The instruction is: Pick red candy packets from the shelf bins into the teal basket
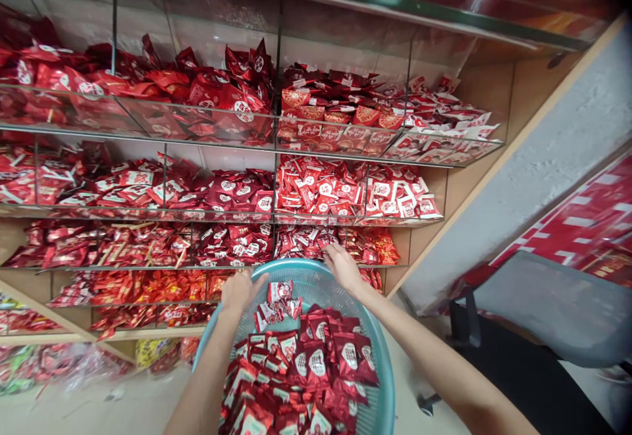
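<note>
A large teal plastic basket (388,382) with perforated sides is in front of me, its far rim close against the lower shelves. My left hand (241,293) grips the rim at the far left, thumb on the inner side. On the far right part of the rim, my right hand (342,268) is closed over the edge, its fingertips near the shelf packets. Inside lie many dark red packets (316,362) with white oval labels, and red packets (254,418) with white and green printing. A few small red-and-white packets (279,303) sit apart near the far wall.
Shelving with clear dividers (276,185) spans the view, its compartments filled with red packets (227,191). Yellow and green bags (153,351) lie below at left. A dark office chair (513,356) stands at right, beside a grey wall (533,178). Pale floor (123,409) shows at lower left.
</note>
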`<state>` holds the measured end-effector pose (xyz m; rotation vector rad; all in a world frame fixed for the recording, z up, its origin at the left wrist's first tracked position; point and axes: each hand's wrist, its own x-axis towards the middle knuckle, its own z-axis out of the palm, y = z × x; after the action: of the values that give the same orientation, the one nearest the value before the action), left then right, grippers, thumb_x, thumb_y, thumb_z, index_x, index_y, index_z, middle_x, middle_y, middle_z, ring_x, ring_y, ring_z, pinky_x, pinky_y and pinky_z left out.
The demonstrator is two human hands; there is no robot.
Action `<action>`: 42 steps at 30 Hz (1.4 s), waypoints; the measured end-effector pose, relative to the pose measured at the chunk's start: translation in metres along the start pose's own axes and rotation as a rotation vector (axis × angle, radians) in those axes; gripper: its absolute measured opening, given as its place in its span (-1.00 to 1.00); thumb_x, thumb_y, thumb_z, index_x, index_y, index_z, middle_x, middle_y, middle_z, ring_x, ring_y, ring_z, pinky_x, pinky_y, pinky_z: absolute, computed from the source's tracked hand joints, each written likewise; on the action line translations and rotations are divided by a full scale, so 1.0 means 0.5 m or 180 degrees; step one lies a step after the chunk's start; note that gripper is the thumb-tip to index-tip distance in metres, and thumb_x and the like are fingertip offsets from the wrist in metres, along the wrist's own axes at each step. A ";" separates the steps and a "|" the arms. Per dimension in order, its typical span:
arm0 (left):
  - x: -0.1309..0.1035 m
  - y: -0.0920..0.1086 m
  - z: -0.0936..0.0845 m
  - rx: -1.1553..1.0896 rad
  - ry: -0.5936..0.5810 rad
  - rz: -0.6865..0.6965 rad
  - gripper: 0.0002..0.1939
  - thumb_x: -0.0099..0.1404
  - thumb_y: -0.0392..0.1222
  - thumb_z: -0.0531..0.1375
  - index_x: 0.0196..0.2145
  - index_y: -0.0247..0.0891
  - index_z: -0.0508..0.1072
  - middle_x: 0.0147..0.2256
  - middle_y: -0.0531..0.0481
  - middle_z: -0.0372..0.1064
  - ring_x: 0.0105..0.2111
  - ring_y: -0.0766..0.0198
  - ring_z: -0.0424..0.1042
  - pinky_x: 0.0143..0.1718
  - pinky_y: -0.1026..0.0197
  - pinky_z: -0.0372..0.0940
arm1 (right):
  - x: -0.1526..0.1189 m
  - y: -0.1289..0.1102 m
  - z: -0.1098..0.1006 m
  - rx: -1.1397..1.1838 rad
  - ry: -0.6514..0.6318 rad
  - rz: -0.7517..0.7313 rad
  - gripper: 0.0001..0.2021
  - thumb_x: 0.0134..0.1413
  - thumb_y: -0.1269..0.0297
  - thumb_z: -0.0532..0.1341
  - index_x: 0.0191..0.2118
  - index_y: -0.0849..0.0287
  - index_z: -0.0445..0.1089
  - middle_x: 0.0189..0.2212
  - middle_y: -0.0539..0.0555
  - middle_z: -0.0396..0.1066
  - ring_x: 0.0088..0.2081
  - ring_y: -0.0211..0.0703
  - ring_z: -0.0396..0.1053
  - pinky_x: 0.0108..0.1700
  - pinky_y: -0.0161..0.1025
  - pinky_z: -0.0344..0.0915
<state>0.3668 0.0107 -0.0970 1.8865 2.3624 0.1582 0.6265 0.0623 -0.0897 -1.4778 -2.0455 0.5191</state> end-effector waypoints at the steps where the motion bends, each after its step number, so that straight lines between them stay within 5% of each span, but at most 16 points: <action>1: 0.000 0.000 0.001 -0.0006 0.0006 -0.0002 -0.36 0.21 0.27 -0.14 -0.14 -0.29 0.44 -0.27 -0.28 0.46 -0.21 -0.05 0.44 -0.24 0.07 0.26 | 0.000 0.012 -0.015 -0.0313 0.0032 -0.0063 -0.77 0.14 0.35 0.01 -0.12 0.09 0.32 -0.12 0.14 0.26 -0.08 -0.06 0.19 -0.04 -0.17 0.11; 9: 0.000 -0.002 0.003 0.0037 -0.0027 -0.0022 -0.34 0.23 0.26 -0.15 -0.11 -0.31 0.43 -0.25 -0.30 0.45 -0.19 -0.02 0.43 -0.21 0.11 0.25 | -0.008 0.055 -0.030 -0.1293 -0.0070 -0.0295 -0.74 0.20 0.35 -0.05 -0.26 0.17 0.38 -0.23 0.16 0.31 -0.15 -0.09 0.23 -0.17 -0.26 0.14; 17: 0.001 0.000 -0.002 0.0062 -0.0021 0.0023 -0.36 0.22 0.26 -0.14 -0.12 -0.29 0.42 -0.25 -0.26 0.46 -0.20 -0.04 0.44 -0.25 0.11 0.27 | -0.003 0.043 -0.054 -0.1188 0.0226 -0.0539 -0.76 0.19 0.35 -0.02 -0.26 0.16 0.40 -0.27 0.10 0.33 -0.19 -0.15 0.25 -0.18 -0.31 0.15; 23: 0.002 0.000 0.000 0.0095 0.0029 0.0013 -0.37 0.22 0.25 -0.14 -0.15 -0.30 0.43 -0.28 -0.27 0.47 -0.22 -0.06 0.45 -0.27 0.09 0.27 | -0.007 0.019 -0.077 0.0103 0.0578 -0.0463 -0.77 0.13 0.20 0.06 -0.37 0.19 0.39 -0.42 0.06 0.37 -0.35 -0.19 0.28 -0.26 -0.28 0.18; 27: 0.001 -0.001 0.003 0.0065 0.0081 0.0066 -0.38 0.22 0.25 -0.13 -0.15 -0.29 0.43 -0.30 -0.24 0.47 -0.24 -0.05 0.45 -0.28 0.09 0.28 | -0.014 -0.003 -0.064 0.1719 0.0358 -0.0015 -0.70 -0.02 0.04 0.17 -0.44 0.22 0.35 -0.54 -0.01 0.33 -0.49 -0.27 0.23 -0.38 -0.31 0.17; 31: 0.000 -0.003 0.004 0.0075 0.0128 0.0076 -0.39 0.22 0.25 -0.13 -0.15 -0.30 0.43 -0.29 -0.25 0.47 -0.24 -0.05 0.45 -0.28 0.09 0.28 | -0.025 -0.021 -0.048 0.2327 0.0124 0.0308 -0.66 -0.12 0.00 0.24 -0.45 0.24 0.35 -0.58 -0.07 0.28 -0.53 -0.34 0.16 -0.43 -0.35 0.13; 36: 0.001 -0.002 0.003 0.0077 0.0066 0.0025 -0.40 0.22 0.24 -0.12 -0.16 -0.30 0.43 -0.28 -0.25 0.47 -0.22 -0.06 0.45 -0.27 0.09 0.28 | -0.031 -0.018 -0.019 0.1897 0.0040 0.0074 -0.69 -0.08 0.03 0.21 -0.49 0.24 0.34 -0.58 -0.05 0.29 -0.52 -0.33 0.18 -0.43 -0.35 0.12; 42: 0.002 -0.001 0.004 0.0079 0.0057 0.0015 -0.38 0.22 0.24 -0.12 -0.13 -0.31 0.42 -0.28 -0.27 0.46 -0.22 -0.07 0.44 -0.26 0.08 0.27 | -0.051 -0.037 0.021 -0.0130 -0.0156 -0.0202 -0.82 0.08 0.25 0.10 -0.45 0.19 0.35 -0.49 0.01 0.39 -0.45 -0.26 0.29 -0.39 -0.34 0.13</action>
<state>0.3663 0.0116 -0.0993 1.9097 2.3825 0.1475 0.6120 0.0323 -0.0920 -1.4317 -2.1454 0.4953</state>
